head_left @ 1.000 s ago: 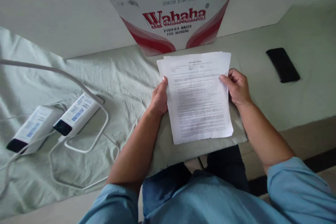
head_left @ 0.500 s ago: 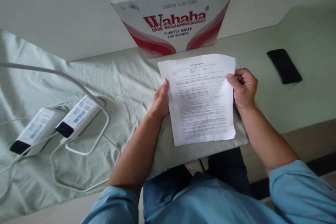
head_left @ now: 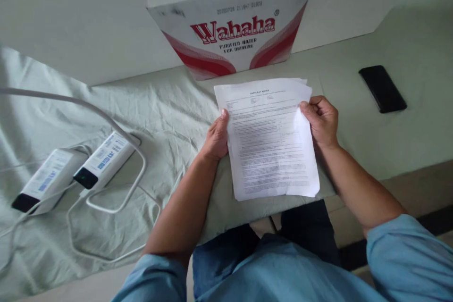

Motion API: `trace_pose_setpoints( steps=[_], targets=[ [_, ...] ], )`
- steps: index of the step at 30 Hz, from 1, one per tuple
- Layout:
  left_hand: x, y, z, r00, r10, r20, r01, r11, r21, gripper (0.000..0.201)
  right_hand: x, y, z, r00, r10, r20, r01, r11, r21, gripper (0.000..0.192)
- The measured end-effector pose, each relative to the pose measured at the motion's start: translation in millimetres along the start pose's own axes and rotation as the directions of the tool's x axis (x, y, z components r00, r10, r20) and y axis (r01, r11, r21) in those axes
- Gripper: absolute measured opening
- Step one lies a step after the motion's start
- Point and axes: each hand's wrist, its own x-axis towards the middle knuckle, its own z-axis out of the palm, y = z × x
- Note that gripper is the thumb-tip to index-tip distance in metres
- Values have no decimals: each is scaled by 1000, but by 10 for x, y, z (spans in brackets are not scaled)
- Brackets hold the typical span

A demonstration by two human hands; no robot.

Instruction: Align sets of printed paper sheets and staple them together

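A few printed sheets of paper (head_left: 271,151) are held up in front of me, the top one dense with small lines of text under a short heading. At their left edge my left hand (head_left: 217,136) grips them, thumb on the front and fingers behind. My right hand (head_left: 321,120) pinches the upper right edge between thumb and curled fingers. The sheets are slightly fanned, with a second edge showing at the top right and bottom right. How many sheets there are I cannot tell.
A white and red water carton (head_left: 233,28) stands behind the papers. On the right lies a black phone (head_left: 382,88). Two white power banks (head_left: 106,160) with white cables (head_left: 138,193) rest on the green cloth (head_left: 170,104) at the left.
My right hand has shifted a little left and down with its edge of the papers. The sheets, lined up before, now show offset edges on the right.
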Motion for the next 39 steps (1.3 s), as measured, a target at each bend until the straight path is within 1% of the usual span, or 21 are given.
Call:
trace_pose_setpoints(
  steps=[4,8,12,17,21,25,29,36,39],
  targets=[
    [-9,-7,-2,1000,-1,-15,1,1000,0,66,12,21,3,1000,17,1,-17,1000,6,62],
    [-3,-14,6,1000,6,-15,-6,1000,-6,67,32,61,-15,1000,17,21,-18,1000,12,59],
    [-2,-19,1,1000,19,-21,-19,1000,1,67,41,90,-25,999,46,12,-47,998,44,59],
    [-7,-20,-19,999,18,-42,-18,1000,13,65,26,71,5,998,51,22,-52,996,75,60],
    [2,-16,-20,998,27,-55,-25,999,28,64,11,41,30,997,77,14,-78,991,113,61],
    [10,-16,-3,997,37,-69,-35,999,27,65,13,52,25,995,92,39,-96,987,126,61],
    [9,-19,11,997,19,-73,-17,1000,23,67,35,88,2,992,93,89,-103,987,120,61],
    [23,-17,-6,999,3,-47,-2,1000,30,71,56,89,-12,984,130,124,-153,968,198,60],
    [23,-1,-17,1000,-2,12,2,1000,15,68,42,67,4,983,138,124,-162,963,213,59]
  ],
)
